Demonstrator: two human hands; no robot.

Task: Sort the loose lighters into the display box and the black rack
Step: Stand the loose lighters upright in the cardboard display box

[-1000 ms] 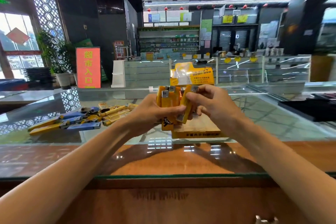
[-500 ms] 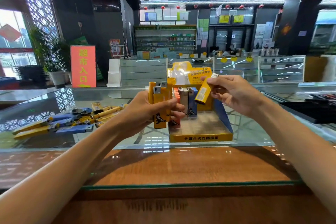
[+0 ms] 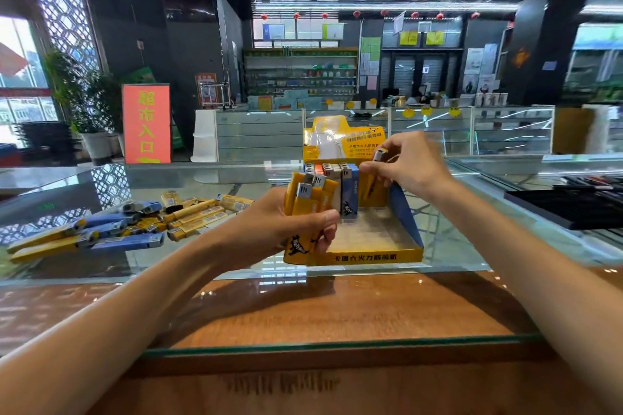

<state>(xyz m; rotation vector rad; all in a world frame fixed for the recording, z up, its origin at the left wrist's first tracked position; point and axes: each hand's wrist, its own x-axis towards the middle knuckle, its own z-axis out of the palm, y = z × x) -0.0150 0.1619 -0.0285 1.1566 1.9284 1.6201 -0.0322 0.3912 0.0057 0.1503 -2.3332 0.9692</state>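
The left hand [image 3: 279, 227] is clenched around a bundle of yellow lighters [image 3: 303, 209], holding them upright with their metal caps on top, just in front of the left front corner of the display box [image 3: 369, 258]. The thumb lies across the front of the bundle and a black printed figure shows on the lowest lighter under the fingers.

The right hand [image 3: 409, 167] pinches a single yellow lighter [image 3: 380, 155] between thumb and fingertips near its metal cap. This lighter is tilted, its lower end down inside the back right part of the box, beside the blue side wall.

The yellow display box stands open on the glass counter [image 3: 472, 239], its printed lid flap upright at the rear. A row of standing lighters [image 3: 349, 187], blue, orange and pale, fills the back of the box; the front of its floor is bare.

A pile of loose lighters [image 3: 135, 224], blue and yellow, lies flat on the glass well to the left. The black rack [image 3: 569, 209] sits on the counter far to the right, apart from both hands
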